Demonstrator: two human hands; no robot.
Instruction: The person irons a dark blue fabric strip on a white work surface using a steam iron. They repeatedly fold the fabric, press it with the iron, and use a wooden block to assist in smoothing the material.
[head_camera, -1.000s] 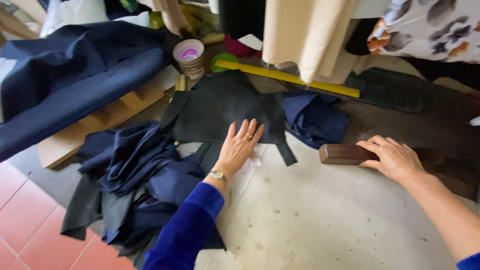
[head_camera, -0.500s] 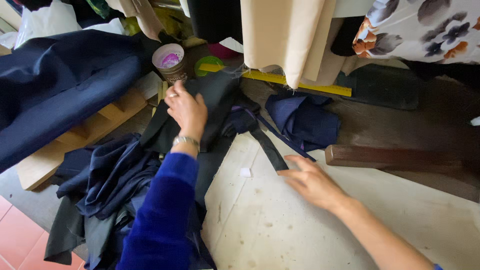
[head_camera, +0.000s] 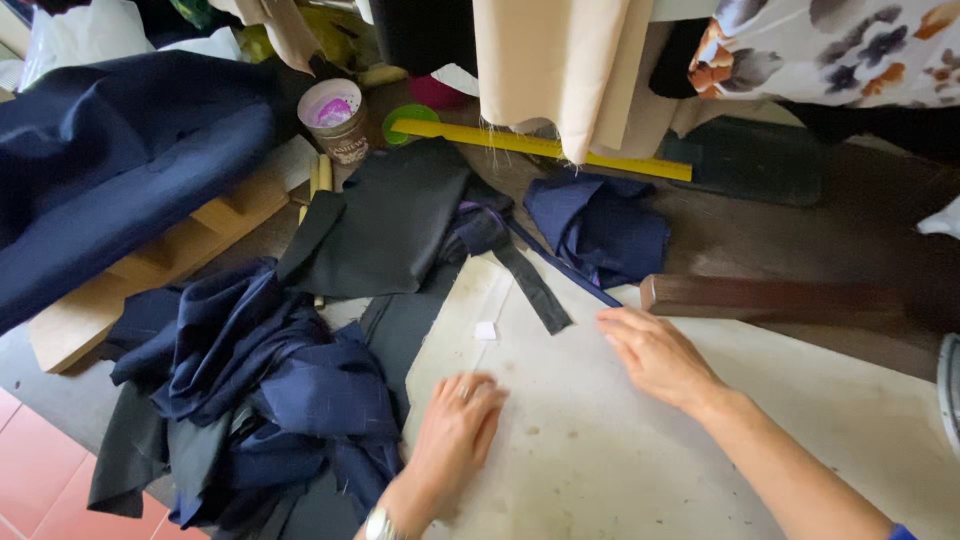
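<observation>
The bench (head_camera: 640, 470) is covered with a pale, matt sheet, stained and speckled, a little rough to the eye. Both hands lie flat on it: the left hand (head_camera: 455, 430) wears a metal ring, with a shiny metal watch at the wrist. Beside the right hand (head_camera: 655, 352) lies a dark wooden block (head_camera: 770, 298), smooth with a dull sheen. The black cloth (head_camera: 385, 225) looks flat and matt; the navy cloth heap (head_camera: 270, 390) is crumpled and softly lustrous. The yellow ruler (head_camera: 540, 147) looks like painted wood or plastic. The floor tiles (head_camera: 30, 470) are red and smooth.
</observation>
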